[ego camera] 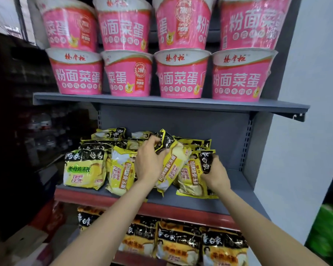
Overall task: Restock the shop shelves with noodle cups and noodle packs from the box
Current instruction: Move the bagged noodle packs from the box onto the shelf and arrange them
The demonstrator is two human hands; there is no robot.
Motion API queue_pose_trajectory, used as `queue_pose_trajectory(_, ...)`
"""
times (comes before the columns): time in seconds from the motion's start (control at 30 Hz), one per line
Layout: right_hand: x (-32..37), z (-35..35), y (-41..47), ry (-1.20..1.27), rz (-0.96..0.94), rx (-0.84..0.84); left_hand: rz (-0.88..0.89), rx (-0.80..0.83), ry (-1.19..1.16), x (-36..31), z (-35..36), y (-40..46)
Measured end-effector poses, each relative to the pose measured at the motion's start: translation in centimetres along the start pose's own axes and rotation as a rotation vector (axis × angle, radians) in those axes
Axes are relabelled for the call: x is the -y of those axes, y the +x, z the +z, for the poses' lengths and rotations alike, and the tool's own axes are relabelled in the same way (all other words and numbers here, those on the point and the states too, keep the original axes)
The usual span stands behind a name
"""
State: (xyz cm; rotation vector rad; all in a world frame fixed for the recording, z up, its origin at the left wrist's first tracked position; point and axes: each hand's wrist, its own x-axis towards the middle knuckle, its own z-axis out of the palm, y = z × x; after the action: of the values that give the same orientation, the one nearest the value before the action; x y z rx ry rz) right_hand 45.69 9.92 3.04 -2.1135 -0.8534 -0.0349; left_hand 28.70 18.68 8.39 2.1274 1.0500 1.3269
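On the middle shelf (181,198), the left hand (149,164) grips one yellow noodle pack (171,166) and the right hand (215,173) pinches its neighbour (192,175); standing both upright, side by side, would tidy the row.

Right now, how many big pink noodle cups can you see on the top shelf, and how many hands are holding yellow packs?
Pink paper noodle cups, lower row: 4
Pink paper noodle cups, stacked row above: 4
Hands gripping yellow plastic noodle packs, the left hand and the right hand: 2
Total: 8 cups and 2 hands, 10 things.
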Motion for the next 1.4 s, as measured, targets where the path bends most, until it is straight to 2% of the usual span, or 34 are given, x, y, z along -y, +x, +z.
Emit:
queue_pose_trajectory(0.17, 0.1, 0.5, 0.3, 0.042, 0.013, 0.020, -0.027, 0.029, -0.076, 0.7, 0.2, 0.0)
queue_pose_trajectory(0.37, -0.5, 1.7, 0.1, -0.081, 0.010, 0.057, -0.089, 0.055, -0.155, 1.9, 1.0, 0.0)
queue_pose_trajectory(0.43, -1.1, 1.1, -0.4, -0.013, -0.043, -0.023, -0.106, 0.071, -0.177, 2.1, 1.5, -0.1)
queue_pose_trajectory(0.5, -1.4, 0.4, -1.2, 0.166, -0.111, -0.101, -0.113, 0.091, -0.228, 2.2, 2.0, -0.1)
queue_pose_trajectory(0.6, -0.8, -0.5, -2.7, 0.427, -0.106, 0.045, -0.147, 0.146, -0.392, 2.1, 3.1, -0.1)
queue_pose_trajectory(0.67, -0.8, -0.5, -3.2, 0.435, -0.121, 0.140, -0.158, 0.186, -0.475, 2.2, 4.1, -0.4)
queue_pose_trajectory(0.73, -1.2, -0.1, -3.2, 0.390, -0.145, 0.123, -0.163, 0.235, -0.499, 2.5, 5.1, -0.7)
queue_pose_trajectory(0.87, -1.6, 0.9, -3.0, 0.333, -0.154, 0.061, -0.166, 0.301, -0.285, 3.4, 5.6, -0.7)
queue_pose_trajectory(1.07, -1.3, 1.8, -3.1, 0.184, -0.187, 0.069, 0.186, 0.254, 0.060, 3.5, 5.6, -1.6)
queue_pose_trajectory(1.2, -1.3, 2.1, -3.3, 0.147, -0.210, 0.101, 0.188, 0.369, 0.200, 3.9, 6.0, -1.9)
queue_pose_trajectory(1.4, -1.3, 2.3, -3.7, 0.070, -0.208, 0.074, 0.295, 0.340, 0.367, 4.3, 5.9, -1.9)
